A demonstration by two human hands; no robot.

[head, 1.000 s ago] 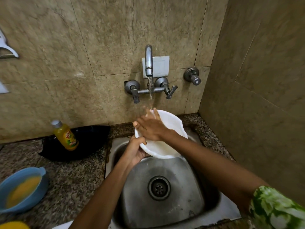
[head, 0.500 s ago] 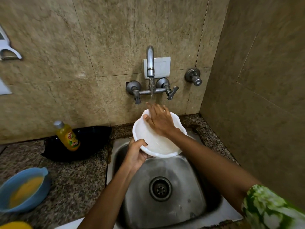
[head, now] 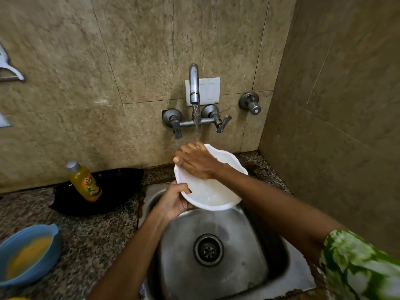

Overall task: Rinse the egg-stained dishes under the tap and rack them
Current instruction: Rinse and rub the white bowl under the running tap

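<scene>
Rinsing now: the bowl (head: 213, 191) sits tilted over the sink (head: 216, 267), tap (head: 194, 83) at 12 o'clock. Left hand (head: 174, 201) grips its rim at 9 o'clock; right hand (head: 195, 160) rubs inside, fingers flat. Best to turn it so water reaches every side.

Left hand: my left hand (head: 173, 202) grips the near-left rim of the white bowl (head: 216, 195), fingers (head: 184, 190) curled over the edge.
Right hand: my right hand (head: 195, 160) lies flat inside the bowl at its far rim, fingers straight.
Bowl: tilted, held above the steel sink (head: 249, 245).
Tap (head: 194, 85): water runs down onto my right hand.
Table (head: 91, 241): a yellow bottle (head: 84, 182) leans on a black pan (head: 116, 187); a blue bowl (head: 55, 245) with yellow liquid sits at the left.
</scene>
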